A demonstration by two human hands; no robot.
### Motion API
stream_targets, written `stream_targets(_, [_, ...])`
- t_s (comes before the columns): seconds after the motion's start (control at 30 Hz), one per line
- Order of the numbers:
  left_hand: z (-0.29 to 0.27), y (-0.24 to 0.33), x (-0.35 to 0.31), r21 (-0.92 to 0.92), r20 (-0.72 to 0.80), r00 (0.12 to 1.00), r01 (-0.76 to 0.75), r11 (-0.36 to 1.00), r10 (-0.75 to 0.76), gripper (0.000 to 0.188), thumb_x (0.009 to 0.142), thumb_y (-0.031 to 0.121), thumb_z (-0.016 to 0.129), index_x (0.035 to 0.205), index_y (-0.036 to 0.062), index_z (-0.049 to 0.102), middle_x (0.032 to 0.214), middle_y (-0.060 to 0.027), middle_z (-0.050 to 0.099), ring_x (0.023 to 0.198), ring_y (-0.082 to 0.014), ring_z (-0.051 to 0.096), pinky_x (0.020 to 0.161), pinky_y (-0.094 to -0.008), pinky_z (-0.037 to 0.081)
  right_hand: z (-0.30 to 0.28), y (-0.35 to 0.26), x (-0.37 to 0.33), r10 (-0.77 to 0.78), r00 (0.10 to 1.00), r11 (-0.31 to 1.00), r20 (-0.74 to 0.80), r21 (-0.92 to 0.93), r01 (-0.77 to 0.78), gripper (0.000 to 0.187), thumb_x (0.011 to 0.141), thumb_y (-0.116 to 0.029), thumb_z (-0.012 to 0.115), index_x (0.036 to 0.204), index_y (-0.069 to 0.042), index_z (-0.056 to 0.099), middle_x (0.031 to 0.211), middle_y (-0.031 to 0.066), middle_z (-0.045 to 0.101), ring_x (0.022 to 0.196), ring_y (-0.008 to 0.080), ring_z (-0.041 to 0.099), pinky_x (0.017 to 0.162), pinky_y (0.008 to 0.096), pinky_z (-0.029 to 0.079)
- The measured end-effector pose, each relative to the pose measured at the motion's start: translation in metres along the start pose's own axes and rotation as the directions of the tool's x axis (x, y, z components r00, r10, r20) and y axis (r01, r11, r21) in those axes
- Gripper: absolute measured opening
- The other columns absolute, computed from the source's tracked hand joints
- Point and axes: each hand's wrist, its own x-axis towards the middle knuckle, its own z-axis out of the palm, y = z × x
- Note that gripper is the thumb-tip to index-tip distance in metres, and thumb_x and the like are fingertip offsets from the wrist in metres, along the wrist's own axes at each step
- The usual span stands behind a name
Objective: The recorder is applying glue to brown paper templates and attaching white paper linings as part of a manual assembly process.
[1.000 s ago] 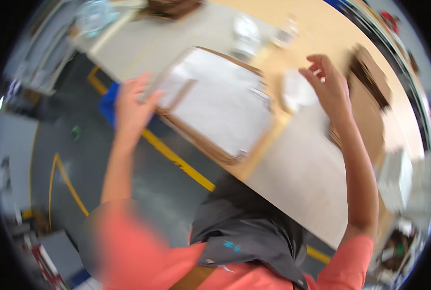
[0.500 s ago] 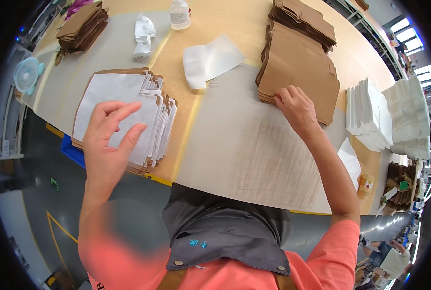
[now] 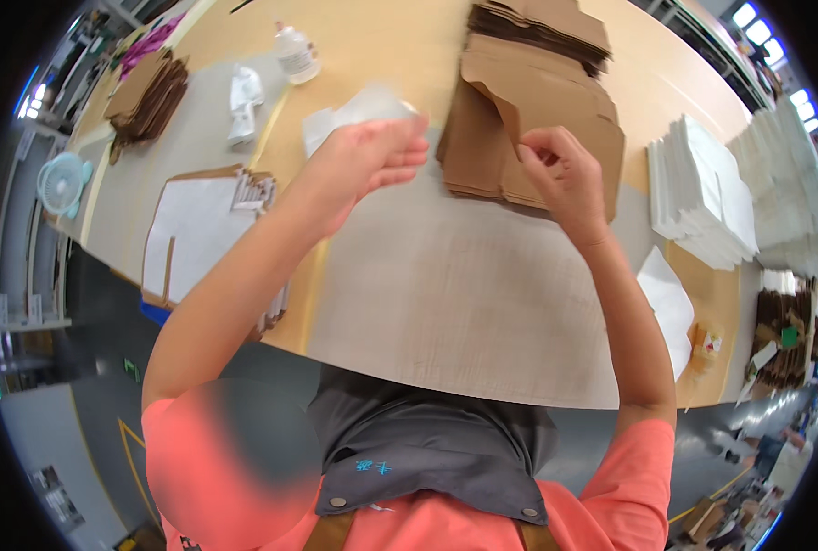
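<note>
Between the thumb and fingers of my right hand [image 3: 567, 176] is the near edge of a brown sheet [image 3: 508, 112], its left side peeled up and curling. Beneath it lies the tall stack of brown cut sheets [image 3: 478, 151]. My left hand [image 3: 363, 163] reaches over the table's middle, fingers stretched toward the stack and slightly blurred, holding nothing. Behind that hand, partly covered by it, lies a loose translucent white sheet [image 3: 322, 124]. At left, a pile of white pieces with brown edges [image 3: 193, 225] is partly hidden by my left forearm.
A second brown stack [image 3: 542, 28] sits behind the first. White stacks [image 3: 703, 197] stand at the right. A clear bottle [image 3: 297, 57], crumpled white wad [image 3: 244, 101] and smaller brown pile [image 3: 147, 96] lie far left. The table's near edge [image 3: 446, 390] curves before me.
My left hand has moved right from above the white-and-brown pile toward the brown stack. My right hand has raised the top brown sheet's edge. The view has shifted a little.
</note>
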Motion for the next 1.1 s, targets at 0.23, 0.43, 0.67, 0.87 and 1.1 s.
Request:
stream_targets(0.23, [0.075,0.014,0.092,0.283,0.09,0.993,-0.098,0.954,0.076,0.044,0.097,0.023,0.063,0.13,-0.0056,0.056,0.112,-0.0095,0.069,0.104,-0.0134,0.064,0.091,-0.0271,0.05,-0.019,0.003,-0.032,-0.609,0.793,0.757,-0.002,-0.297,0.581,0.022,0.078,-0.003,0.078,0.096,-0.01,0.069,0.09,0.0048,0.067,0.085,0.026,0.064,0.077,0.0369,0.052])
stream_targets(0.43, [0.1,0.037,0.022,0.206,0.293,0.824,-0.549,0.81,0.485,0.031,0.098,0.009,0.056,0.128,0.0009,0.061,0.106,-0.0026,0.069,0.092,-0.0078,0.058,0.085,-0.0252,0.047,-0.099,0.039,-0.033,0.13,0.889,0.975,-0.439,0.219,-0.034,0.064,0.086,-0.041,0.077,0.131,-0.003,0.052,0.131,0.0082,0.056,0.119,0.0204,0.052,0.098,0.0365,0.043])
stream_targets(0.67, [0.043,0.026,-0.058,-0.067,0.203,0.912,-0.351,0.934,0.357,0.031,0.097,0.008,0.061,0.127,0.0002,0.061,0.12,-0.0066,0.067,0.107,-0.015,0.065,0.093,-0.0293,0.05,-0.097,0.015,-0.075,0.254,0.933,0.58,0.255,0.732,-0.358,0.039,0.096,-0.033,0.066,0.119,-0.002,0.064,0.107,0.0016,0.07,0.097,0.0111,0.064,0.091,0.0302,0.048])
stream_targets(0.87, [0.027,-0.081,-0.071,-0.113,0.122,0.992,0.03,0.993,-0.016,0.044,0.093,0.007,0.067,0.135,-0.0001,0.052,0.119,-0.0092,0.068,0.109,-0.0153,0.064,0.095,-0.0319,0.051,-0.104,-0.016,-0.161,0.613,0.765,0.727,0.196,0.238,-0.644,0.022,0.093,-0.025,0.067,0.094,-0.003,0.07,0.084,-0.0006,0.066,0.077,0.0063,0.059,0.065,0.0248,0.047])
stream_targets(1.1, [0.032,-0.116,-0.081,0.489,0.066,0.993,-0.115,0.865,0.094,0.048,0.091,0.008,0.071,0.137,0.0043,0.057,0.107,-0.0048,0.067,0.087,-0.0087,0.064,0.078,-0.0241,0.053,-0.077,-0.007,-0.205,0.625,0.779,0.78,0.045,-0.026,-0.625,0.032,0.09,-0.013,0.071,0.119,-0.001,0.065,0.077,0.0,0.063,0.067,0.0074,0.056,0.058,0.0236,0.047])
